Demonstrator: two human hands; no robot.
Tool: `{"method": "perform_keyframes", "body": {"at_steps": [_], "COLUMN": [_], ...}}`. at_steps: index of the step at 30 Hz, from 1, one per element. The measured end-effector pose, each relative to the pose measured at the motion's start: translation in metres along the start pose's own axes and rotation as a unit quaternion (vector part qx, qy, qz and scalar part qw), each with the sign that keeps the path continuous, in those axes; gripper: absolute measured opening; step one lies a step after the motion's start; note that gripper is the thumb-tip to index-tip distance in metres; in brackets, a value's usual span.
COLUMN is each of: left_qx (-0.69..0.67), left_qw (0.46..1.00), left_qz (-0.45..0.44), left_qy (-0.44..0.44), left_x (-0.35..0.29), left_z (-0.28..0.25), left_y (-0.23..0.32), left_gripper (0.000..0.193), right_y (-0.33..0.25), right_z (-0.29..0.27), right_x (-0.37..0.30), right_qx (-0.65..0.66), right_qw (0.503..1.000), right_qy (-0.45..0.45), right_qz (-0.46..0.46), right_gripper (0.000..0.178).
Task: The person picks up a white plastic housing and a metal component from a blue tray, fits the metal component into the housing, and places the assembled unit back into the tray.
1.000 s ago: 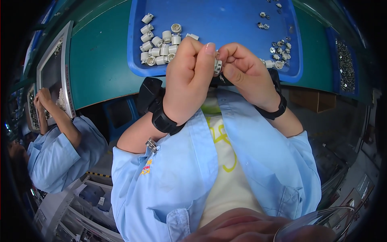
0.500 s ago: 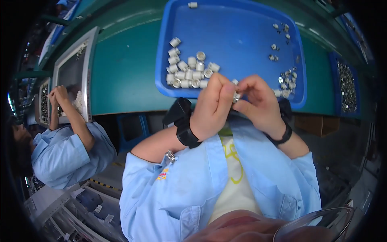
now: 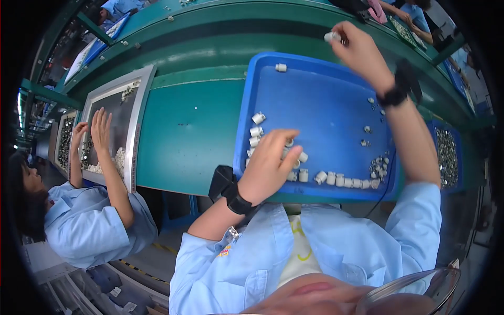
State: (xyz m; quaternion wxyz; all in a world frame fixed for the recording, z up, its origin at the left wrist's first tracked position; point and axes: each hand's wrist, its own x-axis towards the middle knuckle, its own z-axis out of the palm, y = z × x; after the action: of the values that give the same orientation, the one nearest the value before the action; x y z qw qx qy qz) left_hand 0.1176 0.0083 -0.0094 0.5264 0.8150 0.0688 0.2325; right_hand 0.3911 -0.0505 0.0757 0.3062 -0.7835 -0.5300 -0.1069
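Raised past the far edge of the blue tray (image 3: 253, 89), my right hand (image 3: 359, 52) pinches a white cylindrical part (image 3: 332, 37) between thumb and fingertips. My left hand (image 3: 269, 164) is low over the tray's left side, its thumb and index finger apart. Several white cylindrical parts (image 3: 303, 175) lie around and under it, some hidden by the fingers. Whether a fingertip touches one, I cannot tell. A row of the same parts (image 3: 339, 180) runs along the tray's near edge, and small white-and-metal pieces (image 3: 379, 167) are heaped in the near right corner.
One white cylinder (image 3: 281, 67) lies in the tray's far left corner. On the right stands a blue bin (image 3: 446, 157) of small metal pieces. At left, a co-worker's hands (image 3: 100, 131) are over a grey-framed tray (image 3: 139, 121). A green ledge (image 3: 210, 44) runs behind the worktop.
My hands were together at the tray's near edge, holding a small part. They have separated: the right rose far beyond the tray with a part, the left moved over the white parts. The view shifted.
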Motion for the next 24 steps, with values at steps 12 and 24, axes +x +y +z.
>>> {"method": "perform_keyframes", "body": {"at_steps": [12,24], "left_qx": [0.153,0.174], "left_qw": [0.979,0.980], "left_qz": [-0.013,0.012], "left_qy": [-0.137,-0.096], "left_x": [0.014,0.001], "left_z": [-0.003,0.002], "left_y": [-0.012,-0.024], "left_gripper": [0.031,0.022], "right_y": [0.264,0.125], "right_z": [0.115,0.001], "right_x": [0.119,0.037], "right_qx": [-0.235,0.093], "right_qw": [0.931,0.965], "right_qy": [-0.086,-0.165], "right_qz": [0.267,0.180], "right_gripper": [0.044,0.042]}}
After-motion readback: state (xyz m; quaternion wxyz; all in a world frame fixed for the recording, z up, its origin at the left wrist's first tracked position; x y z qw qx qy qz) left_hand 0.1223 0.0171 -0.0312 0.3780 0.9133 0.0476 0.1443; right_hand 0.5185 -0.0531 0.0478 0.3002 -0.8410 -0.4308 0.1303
